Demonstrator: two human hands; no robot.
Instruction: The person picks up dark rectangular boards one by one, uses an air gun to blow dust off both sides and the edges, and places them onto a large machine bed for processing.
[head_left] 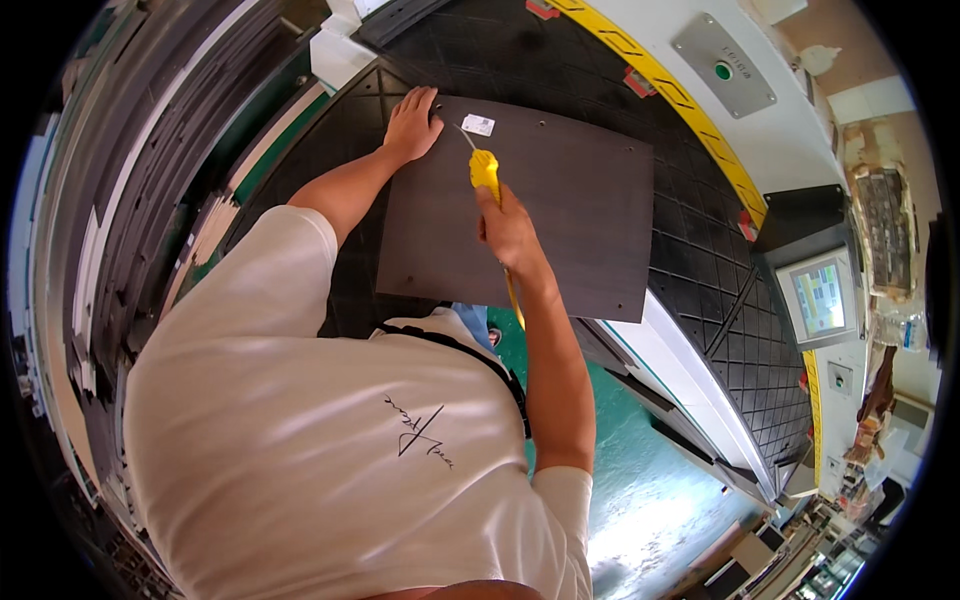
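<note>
A dark brown-grey rectangular panel (570, 205) with small holes near its edges lies on a black ribbed work surface. A small white label (478, 125) is stuck near its far left part. My left hand (412, 126) rests on the panel's far left corner, fingers stretched out and holding nothing. Over the panel, my right hand (508, 230) is wrapped round a yellow air blow gun (484, 168). The gun's thin metal nozzle points to the far left, its tip close to the label and the corner hole. A yellow hose (514, 298) runs back beneath my right forearm.
To the right, a machine frame carries a yellow strip (690, 110), a green button (723, 71) and a tilted screen (818, 295). Long boards (110, 200) are stacked along the left. Green floor (630, 470) shows below the panel's near edge.
</note>
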